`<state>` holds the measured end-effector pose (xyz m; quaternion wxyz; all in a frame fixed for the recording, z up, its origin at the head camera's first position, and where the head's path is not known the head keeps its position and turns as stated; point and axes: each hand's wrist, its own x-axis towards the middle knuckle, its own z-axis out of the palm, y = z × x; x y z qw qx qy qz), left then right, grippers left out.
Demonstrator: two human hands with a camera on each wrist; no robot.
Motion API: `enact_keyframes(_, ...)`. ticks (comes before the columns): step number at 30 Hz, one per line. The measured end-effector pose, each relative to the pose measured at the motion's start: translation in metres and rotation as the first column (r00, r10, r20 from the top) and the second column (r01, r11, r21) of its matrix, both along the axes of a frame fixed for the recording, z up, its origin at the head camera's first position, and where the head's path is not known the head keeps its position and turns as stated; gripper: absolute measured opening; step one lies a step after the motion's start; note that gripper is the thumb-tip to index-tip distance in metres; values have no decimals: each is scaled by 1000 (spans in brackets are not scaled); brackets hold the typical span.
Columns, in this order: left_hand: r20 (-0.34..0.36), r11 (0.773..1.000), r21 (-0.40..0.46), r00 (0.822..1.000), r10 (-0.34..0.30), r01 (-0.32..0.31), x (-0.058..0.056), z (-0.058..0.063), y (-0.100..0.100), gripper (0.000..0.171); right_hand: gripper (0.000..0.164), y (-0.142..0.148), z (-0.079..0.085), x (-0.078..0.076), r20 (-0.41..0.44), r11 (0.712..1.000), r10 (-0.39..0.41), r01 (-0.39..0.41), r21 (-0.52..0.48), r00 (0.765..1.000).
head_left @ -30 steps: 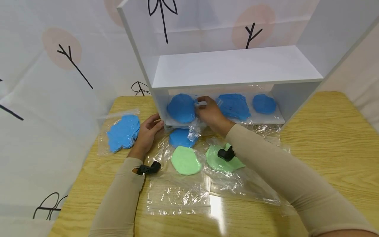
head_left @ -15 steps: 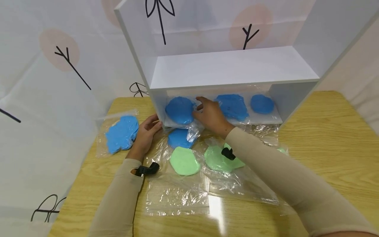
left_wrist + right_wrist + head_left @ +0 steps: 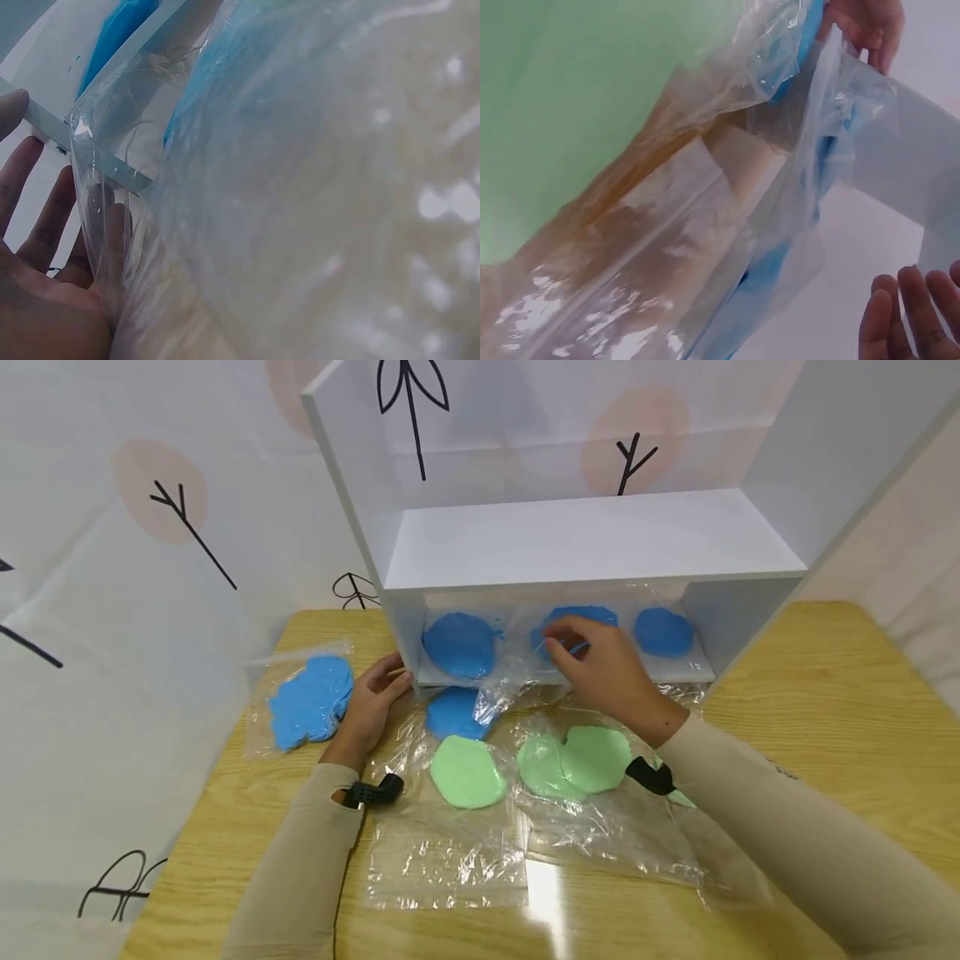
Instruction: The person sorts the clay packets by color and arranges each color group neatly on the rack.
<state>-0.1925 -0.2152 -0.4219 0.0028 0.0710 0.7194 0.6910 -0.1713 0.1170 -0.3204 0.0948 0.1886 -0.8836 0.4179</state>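
Observation:
My left hand (image 3: pixel 367 710) rests its fingertips against the lower left side panel of a white shelf unit (image 3: pixel 592 539); in the left wrist view, the fingers (image 3: pixel 46 210) are spread at the panel's edge. My right hand (image 3: pixel 600 672) is in front of the lower compartment, over the middle flat blue piece (image 3: pixel 588 612) and partly hiding it. Thumb and forefinger are apart, with nothing visibly pinched; the right wrist view shows loose, parted fingers (image 3: pixel 915 300). A round blue piece (image 3: pixel 459 645) in a clear plastic bag lies left of it, a smaller blue one (image 3: pixel 663 632) right.
Before the shelf lie clear bags (image 3: pixel 450 864) with a blue piece (image 3: pixel 456 713) and pale green pieces (image 3: pixel 468 772). Another bagged blue piece (image 3: pixel 311 702) lies left on the wooden table (image 3: pixel 832 710). A printed cloth (image 3: pixel 247 460) hangs behind.
My right hand has moved right, from the edge of the left blue piece to the middle one. The left hand stays at the side panel.

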Motion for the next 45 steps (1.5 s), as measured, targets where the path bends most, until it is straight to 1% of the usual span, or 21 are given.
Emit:
enact_keyframes(2,-2,1000,-9,1000,3,-3,-1,-1,0,45,22,11,-2,7,-49,1000,-15,14,-23,999)
enact_keyframes(5,1,1000,-13,1000,8,-8,-2,-2,1,45,19,25,-5,17,-141,998,-32,24,-59,990)
enact_keyframes(10,11,1000,-6,1000,-2,2,-4,-4,3,46,16,48,-8,34,-283,992,-72,38,-123,956)
enact_keyframes(13,14,1000,-15,1000,-5,6,-5,-5,2,46,18,60,-8,41,-333,979,-109,44,-199,937)
enact_keyframes(15,18,1000,-25,1000,-8,8,-5,-6,1,47,18,66,-8,44,-345,961,-127,30,-275,930)
enact_keyframes(19,26,999,-50,1000,-6,7,-7,-9,-5,47,16,75,-14,43,-379,908,-159,-16,-419,912)
enact_keyframes(20,24,998,-55,1000,-7,8,-7,-9,-7,47,16,77,-16,42,-390,891,-180,-18,-453,903)
enact_keyframes(22,23,997,-71,1000,-4,5,-7,-10,-8,48,16,81,-19,38,-423,859,-249,-3,-513,871)
enact_keyframes(23,23,997,-76,1000,-3,5,-8,-10,-9,48,17,83,-20,37,-432,840,-295,16,-542,853)
enact_keyframes(25,22,997,-79,1000,2,0,-8,-10,-9,49,18,87,-18,33,-432,791,-399,66,-608,809)
enact_keyframes(27,24,997,-79,1000,4,-2,-8,-10,-9,49,15,89,-15,31,-409,730,-498,116,-674,765)
enact_keyframes(28,25,997,-77,1000,5,-3,-8,-10,-9,49,12,91,-14,30,-386,702,-540,146,-697,748)
enact_keyframes(30,32,997,-72,999,8,-6,-7,-10,-10,49,15,97,-13,29,-332,670,-597,225,-708,731)
enact_keyframes(31,34,997,-72,999,8,-6,-7,-10,-10,49,21,100,-13,29,-296,660,-614,270,-701,731)
enact_keyframes(32,36,997,-74,999,11,-8,-6,-9,-11,48,27,104,-15,28,-262,661,-620,312,-683,739)
enact_keyframes(33,37,997,-72,999,13,-10,-5,-9,-11,48,35,108,-17,27,-230,672,-621,357,-649,749)
enact_keyframes(35,36,997,-70,999,16,-13,-4,-7,-13,48,49,116,-22,23,-156,704,-604,431,-565,782)
enact_keyframes(37,32,998,-68,999,17,-15,-4,-6,-13,48,55,124,-27,19,-79,739,-569,467,-486,819)
enact_keyframes(39,29,998,-65,999,14,-12,-3,-5,-14,48,57,131,-32,15,-10,773,-533,483,-412,846)
enact_keyframes(42,26,998,-65,1000,13,-11,-2,-4,-15,48,54,138,-39,11,45,814,-503,490,-310,863)
enact_keyframes(45,27,998,-69,1000,14,-12,-1,-4,-16,48,51,142,-44,9,58,845,-484,484,-228,873)
